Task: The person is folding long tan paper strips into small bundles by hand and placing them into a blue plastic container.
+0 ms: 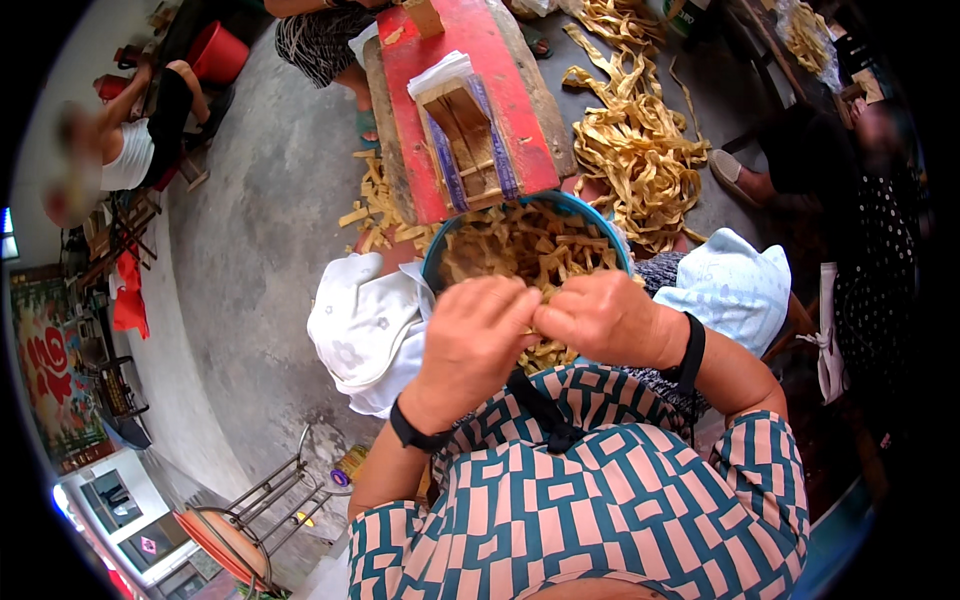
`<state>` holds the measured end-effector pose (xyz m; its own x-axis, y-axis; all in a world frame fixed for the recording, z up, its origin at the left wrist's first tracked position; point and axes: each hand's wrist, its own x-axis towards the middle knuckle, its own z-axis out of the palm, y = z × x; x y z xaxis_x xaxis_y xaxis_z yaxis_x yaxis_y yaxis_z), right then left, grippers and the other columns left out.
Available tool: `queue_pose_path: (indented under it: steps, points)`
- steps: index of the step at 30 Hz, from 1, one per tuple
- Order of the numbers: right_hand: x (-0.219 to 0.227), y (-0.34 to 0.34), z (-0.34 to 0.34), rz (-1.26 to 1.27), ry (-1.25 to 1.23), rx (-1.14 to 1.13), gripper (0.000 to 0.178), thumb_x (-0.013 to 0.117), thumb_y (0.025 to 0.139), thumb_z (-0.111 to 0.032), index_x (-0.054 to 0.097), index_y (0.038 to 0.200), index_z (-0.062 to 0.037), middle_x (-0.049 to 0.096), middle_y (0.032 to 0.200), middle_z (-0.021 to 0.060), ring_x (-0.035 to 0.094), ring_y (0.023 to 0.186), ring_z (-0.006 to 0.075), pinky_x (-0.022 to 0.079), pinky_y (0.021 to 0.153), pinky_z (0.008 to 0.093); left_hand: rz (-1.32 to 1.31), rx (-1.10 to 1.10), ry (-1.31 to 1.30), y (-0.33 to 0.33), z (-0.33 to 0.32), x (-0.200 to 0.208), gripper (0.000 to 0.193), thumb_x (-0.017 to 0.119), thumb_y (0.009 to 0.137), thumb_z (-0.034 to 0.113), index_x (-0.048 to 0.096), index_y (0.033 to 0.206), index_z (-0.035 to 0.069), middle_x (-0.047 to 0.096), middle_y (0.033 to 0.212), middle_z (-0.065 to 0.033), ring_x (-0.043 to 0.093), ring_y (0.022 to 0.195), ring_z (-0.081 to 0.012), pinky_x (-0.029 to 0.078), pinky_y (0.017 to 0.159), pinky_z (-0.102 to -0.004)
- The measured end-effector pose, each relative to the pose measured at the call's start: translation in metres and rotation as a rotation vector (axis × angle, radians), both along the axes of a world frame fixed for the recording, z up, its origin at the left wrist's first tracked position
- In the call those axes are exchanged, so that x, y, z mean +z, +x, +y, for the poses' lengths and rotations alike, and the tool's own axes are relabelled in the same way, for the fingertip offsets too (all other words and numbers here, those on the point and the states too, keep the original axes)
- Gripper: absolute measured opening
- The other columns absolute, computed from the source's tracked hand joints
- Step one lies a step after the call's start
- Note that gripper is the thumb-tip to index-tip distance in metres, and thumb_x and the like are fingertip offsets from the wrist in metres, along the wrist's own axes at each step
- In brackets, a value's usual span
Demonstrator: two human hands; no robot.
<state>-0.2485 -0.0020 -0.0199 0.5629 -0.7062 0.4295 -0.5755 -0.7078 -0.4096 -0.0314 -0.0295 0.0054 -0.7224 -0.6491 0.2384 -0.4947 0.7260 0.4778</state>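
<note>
My left hand (476, 330) and my right hand (610, 318) meet fingertip to fingertip above a blue basin (432, 262). Both are closed in a pinch, and what they pinch is hidden by the fingers. Short, yellowish folded pieces (520, 240), looking like knotted strips of tofu skin, fill the basin beneath them. Just beyond the basin's far rim is a red wooden bench (530, 130). On it stands a small wooden holder (458, 115) with purple-printed sides and white sheets at its back.
Long yellow strips (640, 150) lie heaped right of the bench, and short pieces (375, 205) lie at its left. White patterned cloth (355, 330) and pale blue cloth (730, 285) flank the basin. Other people sit around; a metal-framed stool (225, 545) is at lower left.
</note>
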Motion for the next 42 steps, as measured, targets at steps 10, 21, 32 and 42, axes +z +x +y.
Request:
queue_pose_path:
  steps: [10,21,32,42]
  points:
    - [-0.005,-0.028,0.007,-0.069,0.388,0.165,0.018,0.069,0.087,-0.019,0.057,0.079,-0.0091,0.059,0.06,0.0044,0.065,0.056,0.0241,0.049,0.047,0.0381,-0.119,-0.142,0.138,0.014,0.004,-0.005,0.015,0.071,0.082,0.014,0.065,0.095,0.01,0.055,0.079,-0.0039,0.058,0.079,-0.0245,0.046,0.07,-0.0398]
    - [0.002,-0.032,-0.137,-0.257,0.197,-0.277,0.021,0.067,0.097,-0.023,0.06,0.087,-0.0056,0.061,0.07,0.0173,0.065,0.067,0.0379,0.048,0.056,0.0453,0.171,0.342,0.046,-0.004,-0.124,-0.006,0.008,0.063,0.098,0.008,0.068,0.102,0.002,0.062,0.082,-0.0142,0.064,0.071,-0.0284,0.05,0.066,-0.0358]
    - [-0.048,-0.049,-0.137,-0.321,0.388,-0.415,0.02,0.063,0.101,-0.023,0.063,0.093,-0.0046,0.061,0.068,0.0173,0.066,0.066,0.0375,0.05,0.057,0.042,0.185,0.379,0.104,0.02,-0.114,-0.031,0.012,0.065,0.096,0.012,0.071,0.101,0.004,0.069,0.093,-0.0123,0.066,0.08,-0.0321,0.051,0.073,-0.0378]
    - [0.007,-0.004,-0.056,0.019,-0.289,-0.02,0.016,0.069,0.077,-0.018,0.062,0.089,-0.0109,0.056,0.076,-0.001,0.06,0.069,0.0144,0.047,0.059,0.0278,0.509,0.22,1.478,0.014,-0.034,-0.009,0.04,0.052,0.108,0.035,0.067,0.111,-0.002,0.073,0.092,-0.0102,0.068,0.07,-0.0145,0.054,0.066,-0.0251]
